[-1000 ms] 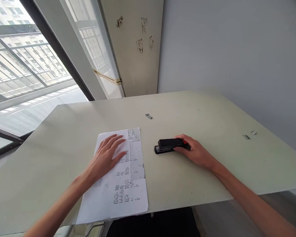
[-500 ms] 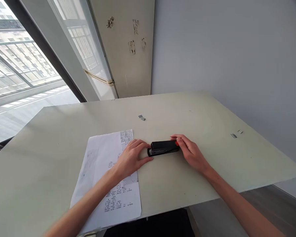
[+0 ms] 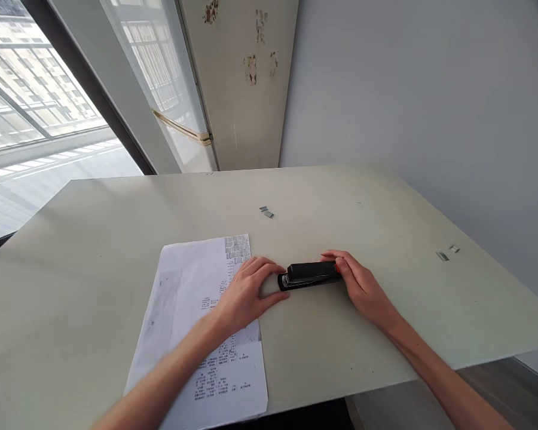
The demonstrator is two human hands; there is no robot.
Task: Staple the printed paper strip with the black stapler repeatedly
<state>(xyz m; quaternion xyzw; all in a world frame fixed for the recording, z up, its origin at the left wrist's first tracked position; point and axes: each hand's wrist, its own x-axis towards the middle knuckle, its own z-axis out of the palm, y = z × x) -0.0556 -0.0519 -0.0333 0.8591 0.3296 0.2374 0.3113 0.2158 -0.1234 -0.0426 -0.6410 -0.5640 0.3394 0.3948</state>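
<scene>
A black stapler (image 3: 311,273) with a red part near its rear lies on the table to the right of the paper. My right hand (image 3: 358,280) is closed around its rear end, thumb on the near side. My left hand (image 3: 251,292) has its thumb and fingertips on either side of the stapler's front end, gripping it at the base. Beneath my left hand and forearm is a printed white sheet of paper (image 3: 170,304), partly covered by them.
Short strips of staples (image 3: 267,212) lie farther back on the table (image 3: 85,257). More strips (image 3: 442,256) are at the right. A refrigerator (image 3: 246,119) with a worn side stands behind the table, by a grey wall (image 3: 385,89) and a window (image 3: 22,83).
The view has shifted slightly, so the table's things sit a little farther right. Both hands keep their places on the stapler.
</scene>
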